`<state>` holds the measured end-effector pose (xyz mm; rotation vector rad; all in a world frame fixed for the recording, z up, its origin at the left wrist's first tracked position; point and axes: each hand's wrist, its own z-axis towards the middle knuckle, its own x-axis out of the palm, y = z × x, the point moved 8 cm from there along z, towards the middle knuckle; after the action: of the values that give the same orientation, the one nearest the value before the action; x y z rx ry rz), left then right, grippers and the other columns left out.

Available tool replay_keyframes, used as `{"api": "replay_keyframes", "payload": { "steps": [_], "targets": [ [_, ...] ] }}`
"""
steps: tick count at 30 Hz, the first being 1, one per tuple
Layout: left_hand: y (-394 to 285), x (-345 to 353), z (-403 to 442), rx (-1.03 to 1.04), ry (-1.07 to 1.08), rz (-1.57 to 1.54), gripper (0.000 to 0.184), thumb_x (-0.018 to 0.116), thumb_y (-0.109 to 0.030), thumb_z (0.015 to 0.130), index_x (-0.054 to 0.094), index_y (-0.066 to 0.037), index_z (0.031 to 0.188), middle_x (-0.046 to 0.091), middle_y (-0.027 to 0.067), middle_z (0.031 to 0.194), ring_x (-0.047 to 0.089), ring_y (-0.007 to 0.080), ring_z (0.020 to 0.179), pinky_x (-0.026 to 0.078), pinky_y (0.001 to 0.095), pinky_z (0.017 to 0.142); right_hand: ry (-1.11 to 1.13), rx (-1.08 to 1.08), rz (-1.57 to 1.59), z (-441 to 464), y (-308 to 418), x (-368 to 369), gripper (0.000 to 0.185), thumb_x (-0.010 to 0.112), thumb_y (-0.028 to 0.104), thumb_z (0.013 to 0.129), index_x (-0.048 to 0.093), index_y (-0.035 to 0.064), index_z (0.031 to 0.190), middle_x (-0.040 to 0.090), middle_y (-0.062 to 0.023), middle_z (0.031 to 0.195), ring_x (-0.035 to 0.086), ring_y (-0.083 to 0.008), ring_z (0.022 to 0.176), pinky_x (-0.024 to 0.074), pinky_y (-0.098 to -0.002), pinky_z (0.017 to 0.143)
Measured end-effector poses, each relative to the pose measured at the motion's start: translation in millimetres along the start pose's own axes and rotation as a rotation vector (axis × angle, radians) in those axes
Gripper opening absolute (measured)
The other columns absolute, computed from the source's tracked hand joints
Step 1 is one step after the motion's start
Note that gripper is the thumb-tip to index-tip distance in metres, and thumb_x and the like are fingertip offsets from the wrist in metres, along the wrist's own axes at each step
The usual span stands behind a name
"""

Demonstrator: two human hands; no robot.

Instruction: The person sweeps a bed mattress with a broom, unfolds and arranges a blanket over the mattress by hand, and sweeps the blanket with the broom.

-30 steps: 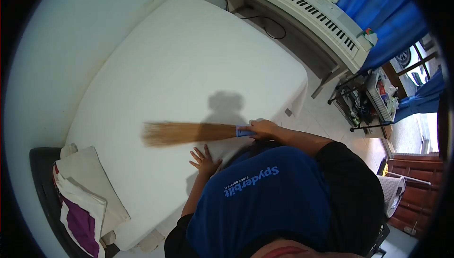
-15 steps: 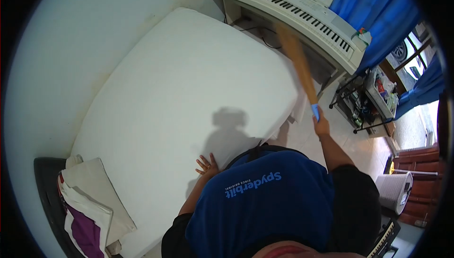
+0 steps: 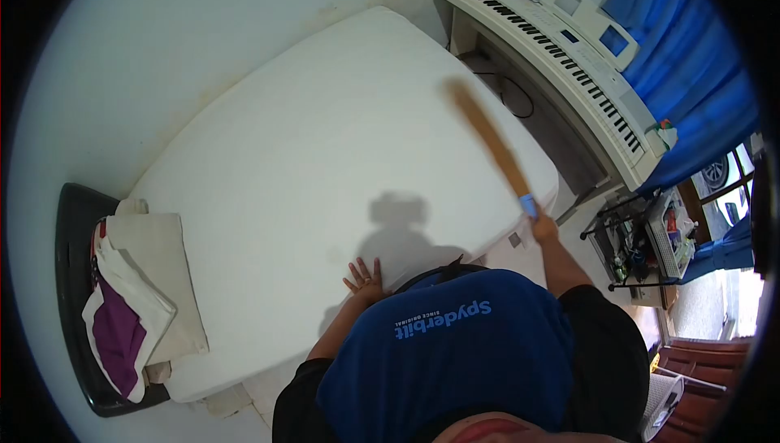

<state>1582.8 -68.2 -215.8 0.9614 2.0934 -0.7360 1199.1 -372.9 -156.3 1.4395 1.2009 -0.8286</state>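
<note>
My right hand (image 3: 544, 228) grips a bundled stick broom (image 3: 497, 144) by its light-blue bound end. The brown bristles reach out over the right side of a bed covered with a white sheet (image 3: 309, 134); their tip is blurred, and I cannot tell whether it touches the sheet. Palm down, my left hand (image 3: 366, 282) rests on the near edge of the bed with its fingers spread. A ring shows on one finger. My shadow falls on the sheet between both hands.
A white electric keyboard (image 3: 561, 57) stands on its stand beyond the bed's right side. A black wheeled rack (image 3: 617, 248) with baskets is farther right. Folded cloths and a pillow (image 3: 162, 280) lie by the dark headboard (image 3: 73, 305). Wall borders the far side.
The broom has swung left, from beside the keyboard stand to over the bed. My view has turned, shifting the keyboard rightward. My left hand stays on the bed.
</note>
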Motion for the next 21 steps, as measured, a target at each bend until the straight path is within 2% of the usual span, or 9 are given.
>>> {"api": "replay_keyframes", "payload": {
  "steps": [2,6,8,10,12,14,18,20,21],
  "targets": [
    [-1.6,-5.8,-2.8,0.012,-0.014,0.002,0.100,0.060,-0.050,0.063,-0.011,-0.023,0.129,-0.028,0.0218,0.127,-0.033,0.0385,0.112,-0.013,0.0623,0.082,-0.146,0.129,0.013,29.6,-20.2,-30.6,0.050,0.045,0.031,0.078,0.027,0.0284,0.124,0.056,-0.0220,0.081,0.055,-0.0371,0.074,0.0436,-0.0448,0.067],
    [-3.1,-10.1,-5.7,-0.017,0.042,-0.011,0.100,0.059,-0.050,0.064,-0.011,-0.023,0.129,-0.028,0.0209,0.127,-0.033,0.0383,0.112,-0.013,0.0623,0.083,-0.195,0.063,0.171,30.3,1.7,-57.5,0.051,0.047,0.029,0.078,0.026,0.0279,0.125,0.057,-0.0223,0.080,0.055,-0.0374,0.074,0.0436,-0.0446,0.066],
    [-4.0,-10.4,0.4,-0.045,0.026,0.014,0.097,0.057,-0.053,0.063,-0.009,-0.025,0.129,-0.024,0.0204,0.129,-0.029,0.0384,0.114,-0.011,0.0622,0.084,-0.065,-0.091,0.242,11.3,49.0,-46.5,0.055,0.050,0.026,0.075,0.028,0.0222,0.125,0.055,-0.0224,0.087,0.054,-0.0371,0.077,0.0433,-0.0423,0.069],
    [3.1,-6.1,1.0,-0.096,0.035,0.098,0.093,0.052,-0.059,0.063,-0.005,-0.028,0.130,-0.018,0.0195,0.132,-0.021,0.0385,0.119,-0.008,0.0622,0.086,0.031,-0.466,0.388,-20.8,111.8,-31.0,0.059,0.054,0.023,0.071,0.028,0.0161,0.125,0.053,-0.0216,0.095,0.053,-0.0359,0.082,0.0423,-0.0394,0.073],
    [5.7,-3.0,1.4,-0.117,0.039,0.099,0.091,0.051,-0.059,0.064,-0.005,-0.028,0.130,-0.018,0.0195,0.132,-0.021,0.0382,0.119,-0.008,0.0621,0.086,0.166,-0.788,0.396,-52.4,170.9,-18.8,0.061,0.055,0.020,0.069,0.030,0.0120,0.123,0.051,-0.0203,0.099,0.052,-0.0342,0.085,0.0417,-0.0369,0.074],
    [6.6,-1.5,5.4,-0.143,0.045,0.094,0.088,0.049,-0.057,0.067,-0.005,-0.029,0.130,-0.018,0.0195,0.132,-0.022,0.0378,0.119,-0.008,0.0619,0.087,0.294,-1.016,0.283,-65.7,207.4,-0.1,0.059,0.056,0.021,0.069,0.033,0.0151,0.122,0.052,-0.0173,0.099,0.052,-0.0336,0.085,0.0418,-0.0366,0.074],
    [9.4,5.0,9.3,-0.134,0.001,0.066,0.090,0.050,-0.056,0.067,-0.009,-0.028,0.129,-0.023,0.0175,0.130,-0.025,0.0377,0.117,-0.010,0.0622,0.085,0.498,-0.918,-0.039,-45.6,210.3,23.7,0.055,0.056,0.026,0.069,0.037,0.0203,0.121,0.054,-0.0157,0.097,0.052,-0.0322,0.085,0.0420,-0.0361,0.073],
    [6.7,-0.1,10.2,-0.154,0.016,0.064,0.090,0.050,-0.056,0.067,-0.009,-0.028,0.129,-0.024,0.0172,0.130,-0.026,0.0372,0.117,-0.009,0.0619,0.086,0.275,-0.767,0.000,21.2,165.3,23.8,0.050,0.052,0.035,0.071,0.038,0.0292,0.118,0.056,-0.0175,0.090,0.053,-0.0332,0.084,0.0420,-0.0394,0.075],
    [6.6,0.8,5.8,-0.166,0.043,0.075,0.090,0.050,-0.056,0.067,-0.010,-0.028,0.129,-0.025,0.0169,0.130,-0.026,0.0368,0.117,-0.009,0.0617,0.086,0.256,-0.562,-0.091,57.9,132.9,19.8,0.050,0.049,0.034,0.073,0.035,0.0274,0.121,0.057,-0.0186,0.083,0.055,-0.0351,0.078,0.0433,-0.0419,0.071]
  ]
}}
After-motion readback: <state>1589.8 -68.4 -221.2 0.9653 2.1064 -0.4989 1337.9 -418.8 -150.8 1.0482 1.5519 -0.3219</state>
